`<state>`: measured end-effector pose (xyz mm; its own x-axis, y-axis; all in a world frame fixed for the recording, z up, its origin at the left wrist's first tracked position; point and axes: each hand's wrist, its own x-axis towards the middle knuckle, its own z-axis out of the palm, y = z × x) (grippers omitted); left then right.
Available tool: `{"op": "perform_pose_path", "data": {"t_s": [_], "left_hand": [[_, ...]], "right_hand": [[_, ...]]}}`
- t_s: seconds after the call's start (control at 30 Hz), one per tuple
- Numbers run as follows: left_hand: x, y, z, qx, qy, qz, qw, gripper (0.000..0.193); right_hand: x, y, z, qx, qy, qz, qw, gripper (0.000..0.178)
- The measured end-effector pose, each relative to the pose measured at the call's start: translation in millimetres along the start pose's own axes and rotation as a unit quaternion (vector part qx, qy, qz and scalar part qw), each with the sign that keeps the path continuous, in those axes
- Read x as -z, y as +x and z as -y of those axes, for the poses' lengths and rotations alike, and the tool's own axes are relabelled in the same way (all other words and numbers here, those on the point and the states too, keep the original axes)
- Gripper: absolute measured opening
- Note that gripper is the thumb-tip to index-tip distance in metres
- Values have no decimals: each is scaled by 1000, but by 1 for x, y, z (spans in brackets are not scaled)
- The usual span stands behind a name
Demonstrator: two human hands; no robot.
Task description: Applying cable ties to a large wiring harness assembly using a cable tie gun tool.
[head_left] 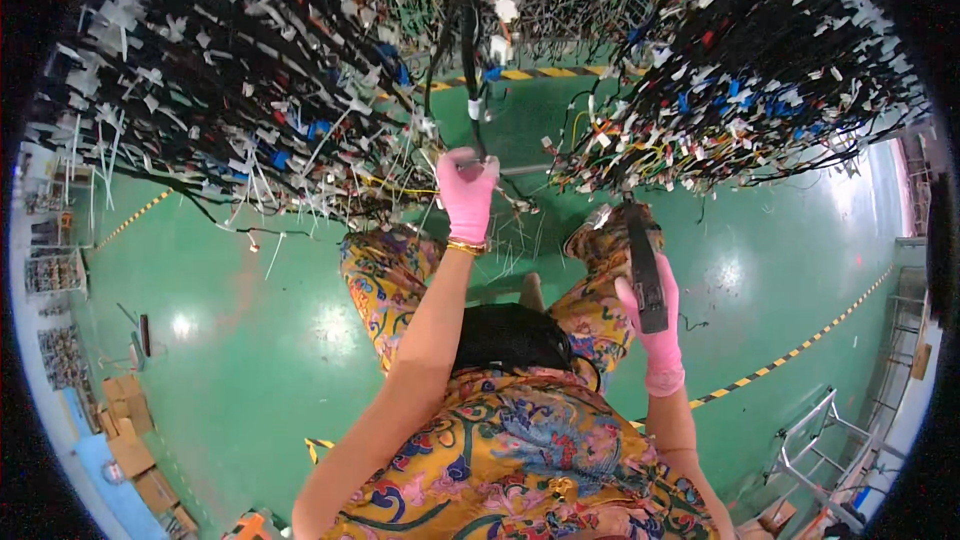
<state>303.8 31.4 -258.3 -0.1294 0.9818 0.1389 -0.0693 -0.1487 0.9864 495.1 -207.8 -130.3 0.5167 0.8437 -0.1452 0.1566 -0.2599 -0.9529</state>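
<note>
My left hand (468,198), in a pink glove, is raised between the hanging bundles, its fingers closed on the lower end of a black wire harness (468,60). White connectors and a white band show along that harness. My right hand (655,315), also gloved in pink, is wrapped round a long black hand tool (645,265) with a narrow tip pointing up and away from me. The tool's exact kind is not clear. Its tip is near the lower edge of the right-hand mass of wires (740,90), apart from my left hand.
A dense mass of wires (230,90) with white ties and connectors hangs at the left. Yellow-black tape (770,378) marks the green floor (250,340). Cardboard boxes (130,430) stand at the left, a metal frame (815,440) at lower right. A black pouch (510,335) lies at my waist.
</note>
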Motion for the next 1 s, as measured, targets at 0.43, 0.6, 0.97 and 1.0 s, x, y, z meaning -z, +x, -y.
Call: {"op": "perform_pose_path", "data": {"t_s": [0.43, 0.6, 0.97, 1.0], "left_hand": [[60, -50, -71, -204, 336, 194, 899, 16], [103, -51, -100, 92, 48, 352, 930, 21], [112, -31, -94, 255, -457, 322, 789, 50], [111, -31, -95, 276, -463, 328, 776, 51]], "right_hand": [[-33, -1, -1, 43, 58, 61, 996, 39], [-24, -4, 21, 18, 40, 125, 991, 43], [-46, 39, 22, 35, -66, 216, 974, 39], [-48, 42, 23, 60, -49, 233, 969, 40]]}}
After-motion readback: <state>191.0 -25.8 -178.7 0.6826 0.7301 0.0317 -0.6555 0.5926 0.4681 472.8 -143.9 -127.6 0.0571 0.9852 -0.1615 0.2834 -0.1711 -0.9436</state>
